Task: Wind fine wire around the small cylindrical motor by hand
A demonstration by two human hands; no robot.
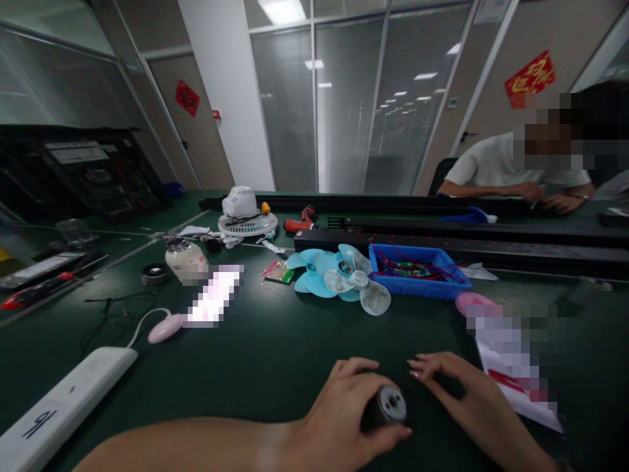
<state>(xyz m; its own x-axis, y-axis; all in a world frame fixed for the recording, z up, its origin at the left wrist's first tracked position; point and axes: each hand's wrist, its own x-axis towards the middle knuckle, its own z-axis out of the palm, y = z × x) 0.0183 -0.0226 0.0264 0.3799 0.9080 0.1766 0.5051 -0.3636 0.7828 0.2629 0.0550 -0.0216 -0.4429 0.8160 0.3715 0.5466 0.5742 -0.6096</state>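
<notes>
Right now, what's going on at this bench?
A person at a green table grips a small dark cylindrical part, apparently a motor, in the left hand. The right hand rests open just beside it, fingers flat on the table. Further back lie pale blue fan blades, a blue bin of red wires and a white fan housing. Another person sits at the far right, hands on the table.

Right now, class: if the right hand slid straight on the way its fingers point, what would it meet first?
The right hand lies flat with its fingertips aimed left at the small cylindrical motor that the left hand holds. It would probably meet the motor first, though the gap's depth is hard to judge.
</notes>
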